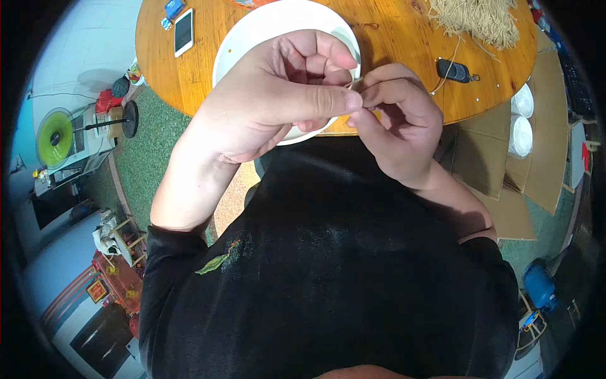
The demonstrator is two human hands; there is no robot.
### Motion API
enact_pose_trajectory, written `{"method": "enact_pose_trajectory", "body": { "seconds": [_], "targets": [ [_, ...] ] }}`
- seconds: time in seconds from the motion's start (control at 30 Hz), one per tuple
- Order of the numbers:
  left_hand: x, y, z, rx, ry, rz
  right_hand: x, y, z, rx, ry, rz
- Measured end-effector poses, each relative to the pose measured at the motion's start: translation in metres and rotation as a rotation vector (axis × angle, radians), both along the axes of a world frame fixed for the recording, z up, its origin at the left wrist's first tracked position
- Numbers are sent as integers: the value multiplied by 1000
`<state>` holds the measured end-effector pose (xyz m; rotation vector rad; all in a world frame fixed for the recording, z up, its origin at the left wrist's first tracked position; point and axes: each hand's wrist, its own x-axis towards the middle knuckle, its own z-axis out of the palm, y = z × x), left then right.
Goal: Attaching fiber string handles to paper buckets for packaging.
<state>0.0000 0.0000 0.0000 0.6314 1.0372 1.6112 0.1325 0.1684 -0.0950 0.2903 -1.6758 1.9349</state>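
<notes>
My left hand (284,95) and my right hand (404,117) meet over the front edge of a round wooden table, fingertips pressed together. Between the thumbs and forefingers shows a sliver of something thin and pale (356,83), too small and covered to name. A large white round plate (230,54) lies beneath my left hand, which hides much of it. One thin tan strand (447,68) runs from near a bundle of tan cords (483,22) down toward my right knuckles; whether I hold it cannot be seen.
On the wooden table (164,82) lie a white phone (184,33) at left and a black key fob (453,71) at right. Open cardboard boxes (483,151) stand on the floor at right. A fan (55,138) is at far left.
</notes>
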Motion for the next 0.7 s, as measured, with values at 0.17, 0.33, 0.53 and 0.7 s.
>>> {"method": "enact_pose_trajectory", "body": {
  "seconds": [0.17, 0.33, 0.53, 0.7],
  "targets": [
    [9, 0, 2, -104, 0, 202, 1, 1, 5, -51, 39, 7],
    [9, 0, 5, -134, -136, 271, 4, -2, 12, -32, 35, -5],
    [3, -4, 3, -58, -79, 328, 5, 1, 29, -115, -184, 32],
    [24, 2, 26, -156, 337, 534, 5, 5, 58, -146, -435, 48]
  ]
}}
